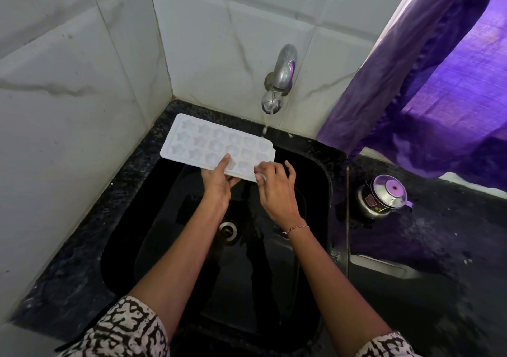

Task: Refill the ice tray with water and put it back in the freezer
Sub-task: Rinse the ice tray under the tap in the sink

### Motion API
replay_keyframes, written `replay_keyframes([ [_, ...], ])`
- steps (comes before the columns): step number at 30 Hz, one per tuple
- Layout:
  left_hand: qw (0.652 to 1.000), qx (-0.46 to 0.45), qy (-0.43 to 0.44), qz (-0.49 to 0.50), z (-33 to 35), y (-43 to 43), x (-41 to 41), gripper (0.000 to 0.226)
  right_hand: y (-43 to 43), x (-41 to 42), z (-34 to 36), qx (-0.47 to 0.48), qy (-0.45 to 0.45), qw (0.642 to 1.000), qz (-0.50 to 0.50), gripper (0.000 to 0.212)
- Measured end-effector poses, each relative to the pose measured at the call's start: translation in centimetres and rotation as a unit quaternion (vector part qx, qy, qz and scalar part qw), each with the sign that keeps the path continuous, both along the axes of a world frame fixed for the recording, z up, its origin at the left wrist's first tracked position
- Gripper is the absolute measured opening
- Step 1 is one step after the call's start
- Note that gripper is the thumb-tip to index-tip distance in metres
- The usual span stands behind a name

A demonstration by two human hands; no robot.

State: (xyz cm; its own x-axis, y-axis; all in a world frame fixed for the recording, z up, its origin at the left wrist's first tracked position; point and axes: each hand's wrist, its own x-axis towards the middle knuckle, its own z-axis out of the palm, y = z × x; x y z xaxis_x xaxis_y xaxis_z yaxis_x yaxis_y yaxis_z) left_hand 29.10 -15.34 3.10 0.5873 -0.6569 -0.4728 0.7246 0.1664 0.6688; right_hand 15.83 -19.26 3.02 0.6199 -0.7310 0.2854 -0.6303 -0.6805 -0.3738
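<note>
A white plastic ice tray with star-shaped cells (216,145) is held over the back of the black sink (315,181); the left hand (216,183) pinches its near edge; the right hand (274,186) pinches its near right corner; the steel wall tap (279,79) runs water onto the tray's right end.

Ice tray (216,145) over sink (315,164), under tap (279,79); pot (384,196) right.

Steel kettle (382,199) on counter (439,247), beside purple curtain (439,82).
</note>
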Motion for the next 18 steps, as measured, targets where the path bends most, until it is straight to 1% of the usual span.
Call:
replay_keyframes([
  [2,1.0,0.001,0.003,0.002,0.0,0.1,0.2,0.052,-0.2,-0.4,-0.1,-0.017,0.008,1.0,0.01,0.031],
  [5,1.0,-0.01,0.02,0.01,0.0,0.1,0.1,0.055,0.0,-0.4,-0.5,-0.039,0.026,0.999,-0.004,0.025],
  [10,1.0,-0.012,0.018,0.005,-0.1,0.2,0.0,0.054,0.6,-0.3,-1.2,-0.018,0.016,1.0,0.003,0.027],
  [13,1.0,-0.003,0.018,-0.005,-0.4,0.4,-0.4,0.053,0.3,-0.4,-0.7,-0.001,-0.034,0.999,-0.006,0.026],
  [15,1.0,0.001,0.018,-0.016,-0.6,0.5,-0.9,0.054,-0.3,0.1,-0.2,0.014,-0.061,0.998,-0.022,0.029],
  [18,0.999,0.003,0.016,-0.031,-0.8,0.6,-1.6,0.054,-1.5,1.0,0.3,0.041,-0.038,0.998,-0.019,0.033],
])
